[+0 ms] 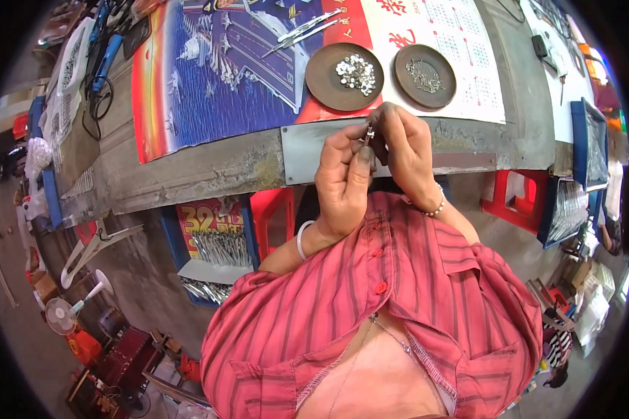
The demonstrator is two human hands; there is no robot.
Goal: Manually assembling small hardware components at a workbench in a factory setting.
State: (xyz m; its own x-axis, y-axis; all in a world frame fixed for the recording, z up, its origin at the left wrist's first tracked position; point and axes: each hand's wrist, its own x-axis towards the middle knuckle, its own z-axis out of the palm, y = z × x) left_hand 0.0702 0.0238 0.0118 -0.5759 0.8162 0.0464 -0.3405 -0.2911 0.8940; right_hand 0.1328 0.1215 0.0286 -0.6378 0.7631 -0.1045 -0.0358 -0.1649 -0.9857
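Just above the table's near edge, my left hand (342, 183) and my right hand (407, 148) meet fingertip to fingertip. A small shiny metal piece (370, 133) stands upright between them, pinched by the left thumb and fingers. My right thumb and fingers close at its upper end; whether they hold a further tiny part is hidden. Beyond the hands, a round brown dish (321, 82) holds small silvery discs (356, 74). To its right, a second brown dish (400, 61) contains thin pin-like metal pieces (426, 77).
Several slender metal tools (302, 33) lie on the poster (210, 98) covering the table (182, 178). A blue bin of metal tools (220, 248) sits below at left; another blue bin (569, 209) is at right beside a red stool (514, 199). Blue-handled tools (107, 61) lie far left.
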